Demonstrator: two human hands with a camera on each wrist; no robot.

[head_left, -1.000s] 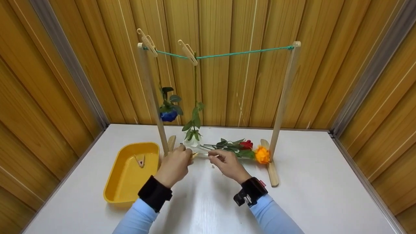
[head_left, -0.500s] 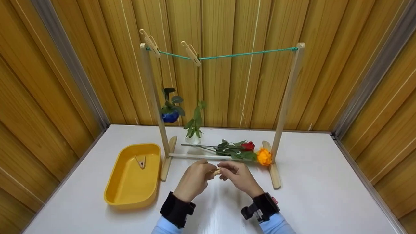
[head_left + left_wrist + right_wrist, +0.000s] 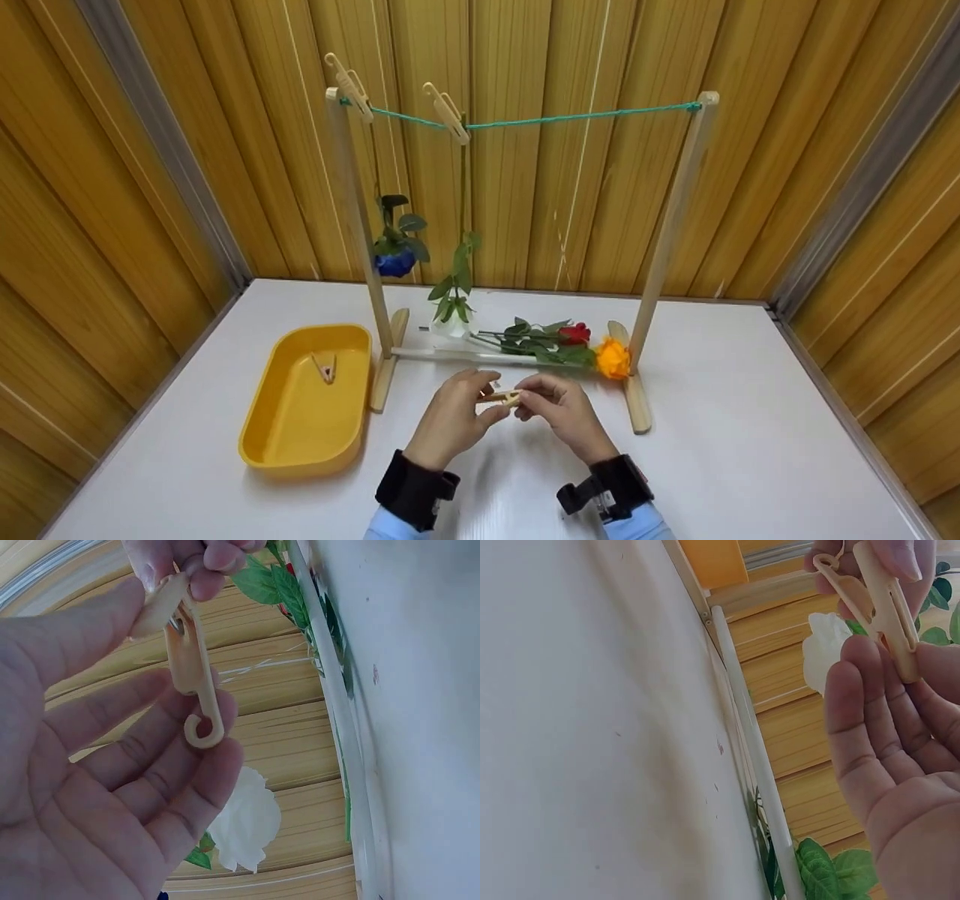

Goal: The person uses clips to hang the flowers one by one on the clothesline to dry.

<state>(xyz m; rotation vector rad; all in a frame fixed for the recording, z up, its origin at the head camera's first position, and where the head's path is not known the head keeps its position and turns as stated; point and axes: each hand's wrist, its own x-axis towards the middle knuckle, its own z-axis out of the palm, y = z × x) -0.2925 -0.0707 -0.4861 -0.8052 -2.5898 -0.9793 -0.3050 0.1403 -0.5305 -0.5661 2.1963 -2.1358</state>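
Observation:
Both hands meet around one pale wooden clothespin (image 3: pixel 512 397) with a hooked leg, low in front of the wooden rack. My left hand (image 3: pixel 450 416) holds it between thumb and fingers; in the left wrist view the fingertips lie by the hook of the clothespin (image 3: pixel 189 664). My right hand (image 3: pixel 562 414) pinches its other end, as the right wrist view shows on the clothespin (image 3: pixel 891 615). Behind the hands, a red rose (image 3: pixel 575 334) and an orange rose (image 3: pixel 613 358) lie at the rack's bottom bar (image 3: pixel 450 355).
A green cord (image 3: pixel 570 118) spans the rack's posts. Clothespins hold a blue rose (image 3: pixel 395 261) and a white rose (image 3: pixel 452 324) upside down from it. At left stands a yellow tray (image 3: pixel 259 442) with another clothespin (image 3: pixel 327 373) inside. A wood-look wall (image 3: pixel 510 210) rises behind.
Both hands have come back toward me from beside the rack's bottom bar, bringing the clothespin. Since half a second ago, the left thumb and fingers have spread wider along it.

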